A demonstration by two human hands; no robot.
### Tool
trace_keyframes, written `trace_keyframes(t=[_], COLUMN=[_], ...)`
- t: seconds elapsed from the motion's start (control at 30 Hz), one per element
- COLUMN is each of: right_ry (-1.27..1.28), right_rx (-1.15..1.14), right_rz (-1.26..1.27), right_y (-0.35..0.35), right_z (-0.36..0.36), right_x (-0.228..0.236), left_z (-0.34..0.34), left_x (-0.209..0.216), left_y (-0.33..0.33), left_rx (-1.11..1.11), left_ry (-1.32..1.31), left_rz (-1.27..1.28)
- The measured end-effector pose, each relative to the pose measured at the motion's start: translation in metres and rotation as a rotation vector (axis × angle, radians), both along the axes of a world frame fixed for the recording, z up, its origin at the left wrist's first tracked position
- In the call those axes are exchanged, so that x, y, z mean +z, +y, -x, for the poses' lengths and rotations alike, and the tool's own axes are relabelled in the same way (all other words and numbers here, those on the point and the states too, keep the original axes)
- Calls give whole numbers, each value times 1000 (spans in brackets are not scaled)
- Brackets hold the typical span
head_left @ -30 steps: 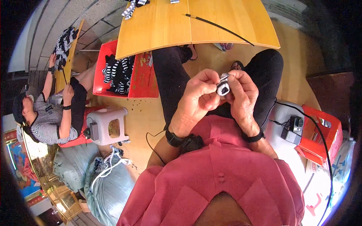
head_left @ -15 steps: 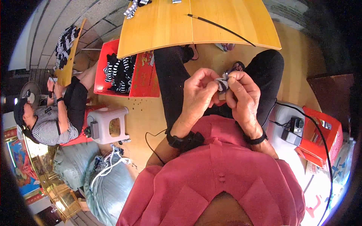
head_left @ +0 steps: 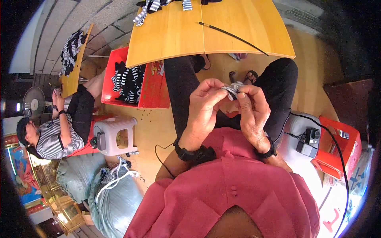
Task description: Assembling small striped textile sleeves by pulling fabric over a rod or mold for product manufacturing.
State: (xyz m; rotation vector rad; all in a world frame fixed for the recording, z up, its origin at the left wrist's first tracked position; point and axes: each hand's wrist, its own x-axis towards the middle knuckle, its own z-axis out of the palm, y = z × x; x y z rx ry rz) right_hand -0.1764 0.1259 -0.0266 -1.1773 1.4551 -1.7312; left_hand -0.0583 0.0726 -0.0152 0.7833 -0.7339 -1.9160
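A small, bunched piece of striped knit fabric (head_left: 233, 91) is held up in front of my lap, pinched from both sides. Thumb and fingers of my left hand (head_left: 206, 109) close on its left end. On its right end, the fingertips of my right hand (head_left: 253, 113) are pressed together. Much of the fabric is covered by the fingers, so its full shape does not show. Beyond my hands, a thin black rod (head_left: 234, 37) with a light band lies on the wooden table (head_left: 170, 39). Striped knit pieces (head_left: 152, 8) lie at the table's far left.
Left of my legs, a red box (head_left: 154, 93) holds several black-and-white striped pieces. A person (head_left: 59, 135) works at another board farther left. Near me are a pale stool (head_left: 105, 137), stuffed sacks (head_left: 119, 202) and, at right, a red stool (head_left: 345, 146) with a black cable (head_left: 337, 142).
My hands stay pinched on the fabric and have shifted slightly; its striped edge is turned differently. The view has tilted a little, showing more of the table's far side.
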Motion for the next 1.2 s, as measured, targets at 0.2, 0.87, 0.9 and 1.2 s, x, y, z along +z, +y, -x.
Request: trace_keyframes(t=[0.2, 0.87, 0.9, 1.2], right_ry=[-236, -653, -648, -345], right_rx=[11, 303, 318, 136], right_rz=[-100, -180, -178, -203], right_y=[-5, -5, -5, -5], right_z=[3, 8, 6, 7], right_x=[-5, 5, 4, 4], left_z=[4, 8, 7, -1], left_x=[0, -8, -9, -2], left_y=[-3, 8, 8, 12], left_rx=[-17, 284, 285, -59], left_ry=[216, -424, -423, -76], left_rz=[-12, 536, 537, 121])
